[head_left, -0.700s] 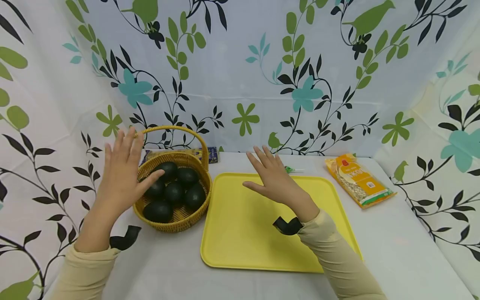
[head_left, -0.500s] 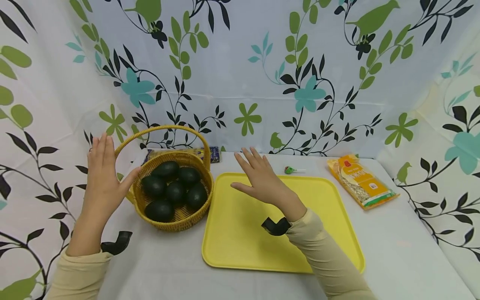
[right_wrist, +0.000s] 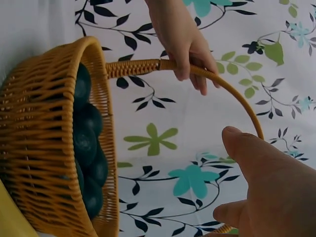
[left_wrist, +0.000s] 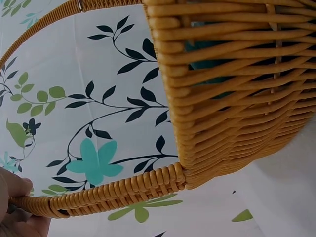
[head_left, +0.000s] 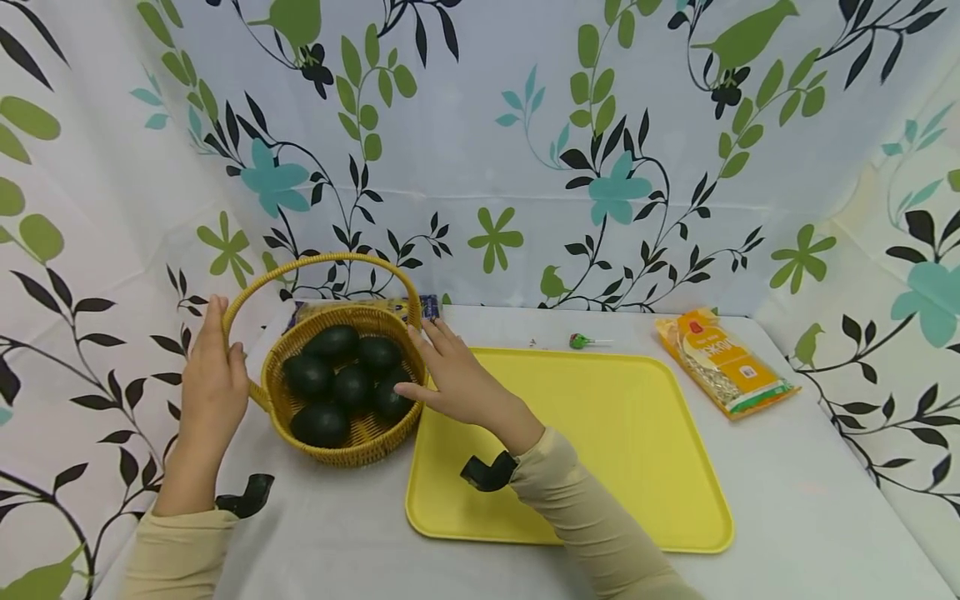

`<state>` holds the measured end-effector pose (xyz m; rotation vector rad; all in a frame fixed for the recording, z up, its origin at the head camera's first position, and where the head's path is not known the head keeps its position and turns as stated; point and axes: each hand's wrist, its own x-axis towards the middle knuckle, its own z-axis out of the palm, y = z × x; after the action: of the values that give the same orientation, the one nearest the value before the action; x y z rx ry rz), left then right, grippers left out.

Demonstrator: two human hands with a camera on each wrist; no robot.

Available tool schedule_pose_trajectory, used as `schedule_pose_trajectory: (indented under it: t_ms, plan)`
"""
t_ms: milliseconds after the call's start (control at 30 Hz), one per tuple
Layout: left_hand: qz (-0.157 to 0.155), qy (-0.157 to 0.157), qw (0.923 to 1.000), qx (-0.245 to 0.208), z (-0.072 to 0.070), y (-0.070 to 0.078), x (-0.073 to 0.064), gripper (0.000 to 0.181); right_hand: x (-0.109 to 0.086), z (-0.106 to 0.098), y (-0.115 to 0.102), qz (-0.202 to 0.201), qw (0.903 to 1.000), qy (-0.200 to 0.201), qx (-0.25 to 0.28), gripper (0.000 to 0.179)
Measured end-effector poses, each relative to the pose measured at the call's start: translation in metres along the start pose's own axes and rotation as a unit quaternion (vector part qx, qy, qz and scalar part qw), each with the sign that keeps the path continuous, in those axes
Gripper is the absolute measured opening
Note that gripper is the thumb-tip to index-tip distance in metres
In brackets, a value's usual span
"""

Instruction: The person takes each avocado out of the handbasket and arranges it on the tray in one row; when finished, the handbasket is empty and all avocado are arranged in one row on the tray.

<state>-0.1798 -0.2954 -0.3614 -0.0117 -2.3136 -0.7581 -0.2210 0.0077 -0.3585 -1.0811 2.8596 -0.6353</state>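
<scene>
A yellow wicker basket (head_left: 352, 455) stands on the table at left, holding several dark green avocados (head_left: 320, 425). Its tall arched handle (head_left: 330, 259) rises over them. My left hand (head_left: 210, 396) grips the handle's left side, thumb and fingers round it; the right wrist view shows this left hand (right_wrist: 185, 47) from across the basket. My right hand (head_left: 468, 387) reaches in from the right, fingers straight, fingertips right at the handle's other side, thumb over the basket's right rim. In the right wrist view, the right hand (right_wrist: 276, 182) has its thumb spread from the fingers.
A yellow tray (head_left: 600, 450) lies right of the basket, under my right forearm. An orange food bag (head_left: 723, 362) rests at far right. A small green-headed lollipop-like stick (head_left: 579, 341) lies behind the tray, and a dark blue packet (head_left: 429, 307) behind the basket.
My left hand, earlier raised with spread fingers, has come down and taken hold of the handle. My right hand has moved left from over the tray to the basket's right side.
</scene>
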Motion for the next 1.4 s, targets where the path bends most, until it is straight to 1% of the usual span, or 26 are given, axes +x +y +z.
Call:
schedule_pose_trajectory:
  t_ms: [100,300,500,567,667,767,867,933,1000,1100,1233,1400]
  plan:
    - [0.001,0.0,1.0,-0.001,0.001,0.0,0.001,0.066,0.005,0.008,-0.007,0.001,0.9997,-0.011,0.02,0.081]
    - [0.007,0.006,0.9999,0.011,0.001,-0.001,0.002,0.067,0.016,0.027,-0.017,0.022,0.997,-0.033,0.067,0.081]
    - [0.007,0.009,0.9998,0.014,-0.001,-0.002,0.002,0.066,0.026,0.046,-0.025,0.047,0.9934,-0.061,0.085,0.084]
    - [0.005,0.007,0.9999,0.014,-0.002,-0.001,0.002,0.066,0.03,0.052,-0.028,0.059,0.9927,-0.069,0.079,0.084]
    - [-0.001,0.003,0.9999,0.016,-0.003,-0.001,0.002,0.065,0.037,0.058,-0.032,0.079,0.9925,-0.075,0.056,0.085]
    - [-0.006,0.0,0.9998,0.02,-0.004,-0.003,0.001,0.065,0.045,0.064,-0.038,0.104,0.9915,-0.076,0.019,0.085]
    - [-0.01,0.001,0.9997,0.022,-0.005,-0.004,0.001,0.066,0.053,0.069,-0.044,0.13,0.9885,-0.073,-0.026,0.086]
    - [-0.01,0.001,0.9997,0.023,-0.005,-0.005,0.001,0.065,0.058,0.073,-0.048,0.141,0.9857,-0.072,-0.058,0.087]
    - [-0.01,-0.001,0.9997,0.021,-0.004,-0.006,0.001,0.065,0.062,0.076,-0.051,0.148,0.9836,-0.071,-0.075,0.087]
    - [-0.007,-0.007,0.9997,0.02,-0.004,-0.005,0.001,0.065,0.066,0.081,-0.054,0.153,0.9823,-0.072,-0.081,0.086]
    - [-0.004,-0.017,0.9996,0.022,-0.003,-0.003,-0.001,0.065,0.065,0.086,-0.053,0.157,0.9832,-0.072,-0.061,0.088]
    - [0.0,-0.017,0.9994,0.03,-0.001,-0.002,-0.001,0.065,0.063,0.088,-0.052,0.157,0.9849,-0.047,-0.055,0.099]
